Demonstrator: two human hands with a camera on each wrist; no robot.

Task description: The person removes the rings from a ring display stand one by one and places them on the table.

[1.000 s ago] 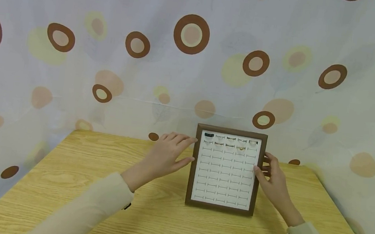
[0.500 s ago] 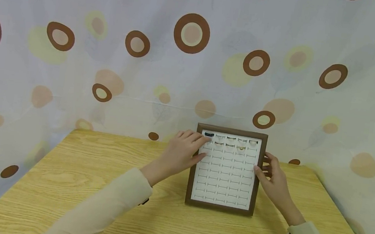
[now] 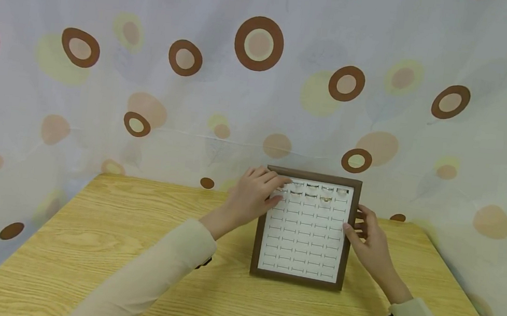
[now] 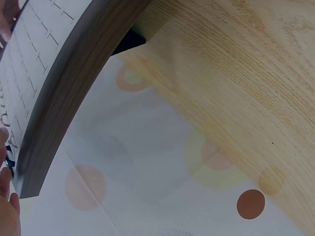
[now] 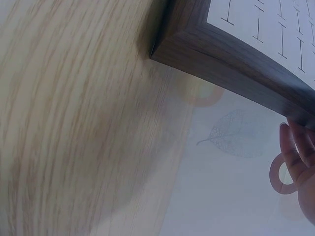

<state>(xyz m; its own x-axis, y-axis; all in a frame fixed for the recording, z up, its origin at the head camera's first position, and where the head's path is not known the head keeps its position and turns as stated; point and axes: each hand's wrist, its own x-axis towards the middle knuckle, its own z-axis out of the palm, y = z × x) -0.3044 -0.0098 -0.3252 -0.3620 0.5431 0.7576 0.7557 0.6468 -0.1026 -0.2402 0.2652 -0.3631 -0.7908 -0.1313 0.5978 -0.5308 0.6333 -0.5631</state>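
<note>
A brown-framed ring display board [image 3: 296, 279] stands upright on the table, its white slotted insert facing me. Several rings sit in the top two rows, among them a gold ring [image 3: 326, 199]. At the upper left corner, my left hand [image 3: 253, 195] reaches over the frame, fingertips and thumb apart. Its index finger covers the dark ring in the head view; the left wrist view shows that dark ring [image 4: 10, 158] between finger and thumb, and contact is unclear. My right hand [image 3: 371, 248] grips the board's right edge, thumb in front and fingers behind.
The board stands on a wood-grain table [image 3: 98, 244]. Behind it hangs a white curtain [image 3: 259, 106] with brown rings and pale dots. A black support [image 4: 130, 42] juts out behind the board in the left wrist view.
My left hand has moved right and slightly up, from beside the frame's left edge onto the top-left slots. The right hand and board have stayed in place.
</note>
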